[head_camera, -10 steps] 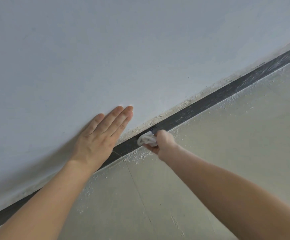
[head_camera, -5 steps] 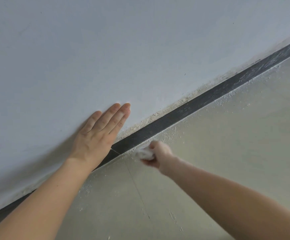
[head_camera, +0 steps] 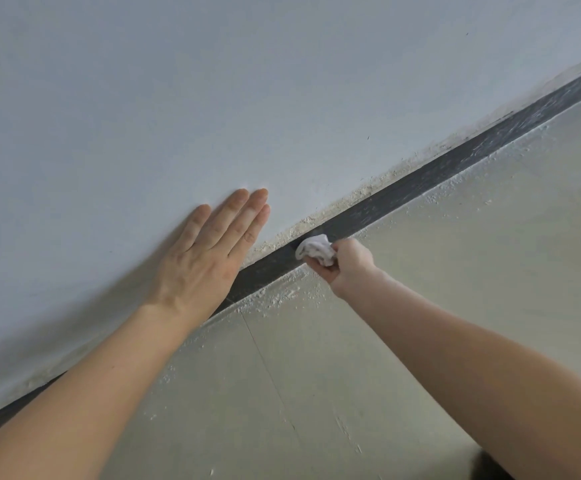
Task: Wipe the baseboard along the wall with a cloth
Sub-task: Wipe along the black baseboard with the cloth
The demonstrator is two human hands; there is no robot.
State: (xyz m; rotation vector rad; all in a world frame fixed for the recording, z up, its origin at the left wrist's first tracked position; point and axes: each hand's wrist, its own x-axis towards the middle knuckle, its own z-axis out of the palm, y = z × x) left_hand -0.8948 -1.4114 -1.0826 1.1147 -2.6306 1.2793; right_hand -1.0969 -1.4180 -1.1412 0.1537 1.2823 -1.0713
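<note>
A dark grey baseboard runs diagonally from lower left to upper right between the pale wall and the floor. My right hand is closed around a crumpled white cloth, which presses against the baseboard. My left hand lies flat on the wall just left of the cloth, fingers together and extended, its heel covering part of the baseboard. The far right stretch of the baseboard looks streaked with pale dust.
The pale blue-white wall fills the upper half. A rough crumbly plaster edge lines the top of the baseboard. White dust and crumbs lie on the greenish tiled floor along the baseboard.
My right hand has moved the cloth up and to the right, from the floor edge back onto the baseboard. My left hand stays flat on the wall.
</note>
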